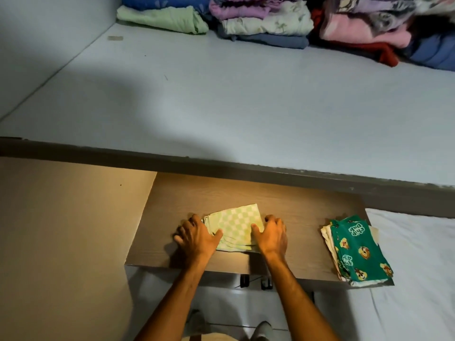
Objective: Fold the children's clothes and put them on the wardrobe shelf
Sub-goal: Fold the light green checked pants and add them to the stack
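A folded green-and-white checked garment (235, 223) lies on a small brown wooden table (295, 207). My left hand (195, 236) grips its left edge, thumb on top of the cloth. At the right edge my right hand (272, 233) does the same, fingers curled down the side. A second folded garment (357, 251), dark green with cartoon prints, rests on pale folded cloth at the table's right end. Above the table runs the pale wardrobe shelf (221, 99).
Stacks of folded clothes (270, 18) in green, lilac, blue, pink and red fill the back of the shelf. The shelf's dark front edge (221, 163) overhangs the table. A brown panel (61, 230) stands at the left, a white sheet (418, 267) at the right.
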